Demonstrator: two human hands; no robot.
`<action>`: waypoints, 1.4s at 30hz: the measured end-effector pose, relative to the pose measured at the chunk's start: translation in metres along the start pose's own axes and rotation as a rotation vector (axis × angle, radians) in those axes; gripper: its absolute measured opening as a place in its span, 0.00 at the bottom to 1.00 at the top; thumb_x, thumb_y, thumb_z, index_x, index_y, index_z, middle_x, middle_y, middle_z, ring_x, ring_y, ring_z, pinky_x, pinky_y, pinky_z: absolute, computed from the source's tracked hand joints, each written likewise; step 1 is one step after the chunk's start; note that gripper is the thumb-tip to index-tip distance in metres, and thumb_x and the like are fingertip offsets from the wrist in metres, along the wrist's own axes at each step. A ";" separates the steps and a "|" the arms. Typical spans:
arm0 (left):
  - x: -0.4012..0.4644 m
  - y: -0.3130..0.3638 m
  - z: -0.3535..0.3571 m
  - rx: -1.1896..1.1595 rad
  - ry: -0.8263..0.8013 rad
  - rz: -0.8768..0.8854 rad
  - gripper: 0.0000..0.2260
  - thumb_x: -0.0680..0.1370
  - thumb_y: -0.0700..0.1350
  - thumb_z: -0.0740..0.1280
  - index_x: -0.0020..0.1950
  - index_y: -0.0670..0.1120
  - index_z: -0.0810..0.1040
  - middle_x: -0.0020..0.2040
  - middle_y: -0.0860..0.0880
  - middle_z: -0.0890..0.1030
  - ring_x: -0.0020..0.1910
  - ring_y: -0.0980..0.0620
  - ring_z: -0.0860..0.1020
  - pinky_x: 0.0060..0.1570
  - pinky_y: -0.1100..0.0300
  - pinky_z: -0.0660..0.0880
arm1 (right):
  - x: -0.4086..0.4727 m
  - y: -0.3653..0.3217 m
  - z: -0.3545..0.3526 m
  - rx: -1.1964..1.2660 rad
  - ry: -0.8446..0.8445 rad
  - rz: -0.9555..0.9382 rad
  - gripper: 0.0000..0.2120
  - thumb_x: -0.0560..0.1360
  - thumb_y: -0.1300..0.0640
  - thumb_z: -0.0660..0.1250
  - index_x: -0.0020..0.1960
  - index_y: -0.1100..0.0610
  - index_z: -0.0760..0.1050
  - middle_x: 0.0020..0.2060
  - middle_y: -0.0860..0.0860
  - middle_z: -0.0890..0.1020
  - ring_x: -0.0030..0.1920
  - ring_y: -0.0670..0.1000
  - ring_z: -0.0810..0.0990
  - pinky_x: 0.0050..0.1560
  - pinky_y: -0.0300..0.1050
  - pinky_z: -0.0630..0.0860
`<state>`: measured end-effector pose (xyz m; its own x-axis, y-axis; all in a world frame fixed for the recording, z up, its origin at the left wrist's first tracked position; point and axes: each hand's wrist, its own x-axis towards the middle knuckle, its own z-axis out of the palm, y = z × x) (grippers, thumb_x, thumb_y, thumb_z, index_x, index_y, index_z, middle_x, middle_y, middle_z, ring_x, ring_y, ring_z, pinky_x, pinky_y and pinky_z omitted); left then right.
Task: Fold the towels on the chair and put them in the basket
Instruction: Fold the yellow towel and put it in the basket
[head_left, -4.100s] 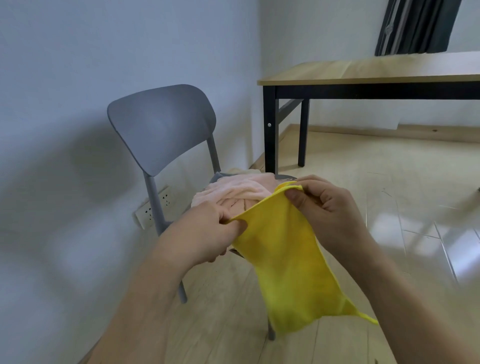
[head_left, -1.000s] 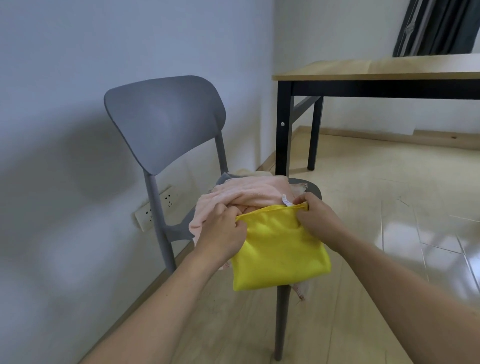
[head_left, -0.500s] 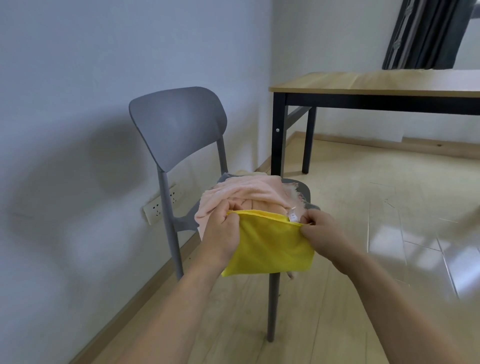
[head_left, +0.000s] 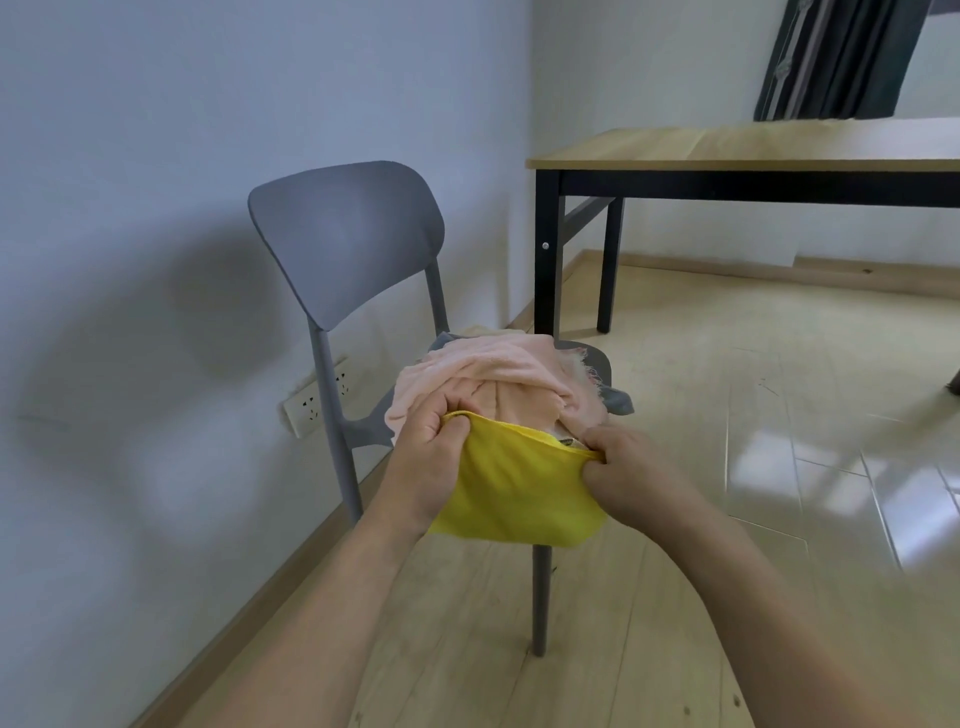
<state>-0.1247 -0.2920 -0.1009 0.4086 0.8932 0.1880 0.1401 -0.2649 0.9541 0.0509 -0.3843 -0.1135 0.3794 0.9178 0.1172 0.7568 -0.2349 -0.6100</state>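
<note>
- The left hand (head_left: 427, 457) pinches the upper left corner of the yellow towel (head_left: 514, 493), thumb on the near side and fingers curled behind the edge.
- The right hand (head_left: 626, 470) grips the upper right corner of the same towel, fingers curled over the hem.
- The towel hangs between the two hands as a folded, roughly rectangular panel; its top edge is drawn fairly taut and its lower edge hangs free in front of the chair's front leg.
- Just behind the yellow towel, a heap of pink towels (head_left: 493, 379) lies rumpled on the seat of the chair (head_left: 348, 234).
- A bit of grey cloth (head_left: 618, 402) peeks out at the right side of the pink heap, on the seat edge.
- The chair is grey, with a curved back, and stands close to the wall on a pale wooden floor (head_left: 675, 415).
- A white socket strip (head_left: 317, 402) sits low on the wall behind the chair's rear leg.
- A table (head_left: 727, 150) with a wooden top and black legs stands to the right, behind the chair.
- A dark curtain (head_left: 831, 57) hangs in the upper right corner, behind the table.
</note>
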 end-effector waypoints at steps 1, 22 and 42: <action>0.000 0.000 -0.001 0.001 -0.016 0.007 0.08 0.80 0.40 0.59 0.49 0.50 0.76 0.49 0.51 0.76 0.50 0.55 0.73 0.48 0.63 0.68 | -0.001 0.000 0.000 0.047 -0.037 0.001 0.06 0.69 0.67 0.58 0.42 0.60 0.71 0.39 0.51 0.69 0.40 0.57 0.70 0.32 0.41 0.61; -0.006 0.005 -0.005 0.162 -0.222 0.136 0.13 0.76 0.40 0.70 0.54 0.56 0.74 0.48 0.51 0.74 0.48 0.56 0.73 0.44 0.74 0.70 | -0.022 -0.015 -0.003 0.320 -0.591 0.220 0.15 0.78 0.55 0.62 0.65 0.51 0.69 0.60 0.54 0.77 0.59 0.56 0.76 0.63 0.58 0.73; -0.011 0.000 -0.003 0.630 -0.134 0.583 0.09 0.80 0.57 0.56 0.53 0.54 0.71 0.43 0.52 0.80 0.41 0.51 0.77 0.40 0.54 0.75 | -0.020 -0.006 -0.007 0.400 -0.384 0.274 0.22 0.64 0.58 0.58 0.56 0.64 0.73 0.46 0.60 0.77 0.44 0.56 0.75 0.50 0.50 0.74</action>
<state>-0.1314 -0.3006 -0.1023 0.6677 0.5124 0.5400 0.3325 -0.8543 0.3995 0.0421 -0.4037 -0.1065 0.2567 0.9083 -0.3302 0.3727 -0.4083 -0.8333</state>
